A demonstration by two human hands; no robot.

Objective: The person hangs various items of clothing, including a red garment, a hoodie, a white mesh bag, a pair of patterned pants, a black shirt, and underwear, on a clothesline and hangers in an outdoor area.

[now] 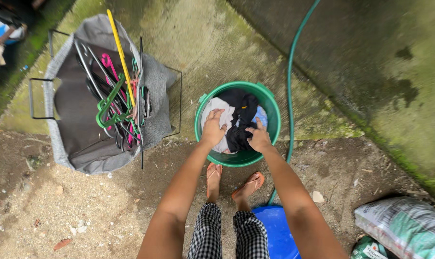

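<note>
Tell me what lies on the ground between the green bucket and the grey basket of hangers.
In the head view, only bare ground separates the green bucket from the grey basket: mossy concrete above, sandy dirt below. The basket's black wire frame juts into that gap.

Ground: bare sandy dirt (83, 211) with small stones, meeting a mossy concrete slab (203, 43). On the seam stand a round green plastic bucket (273, 108) and a grey fabric laundry basket on a black wire frame (73, 153). A green rubber hose (290, 81) runs across the concrete. A blue plastic basin (275, 230) and a printed plastic sack (404, 225) lie on the dirt.
</note>
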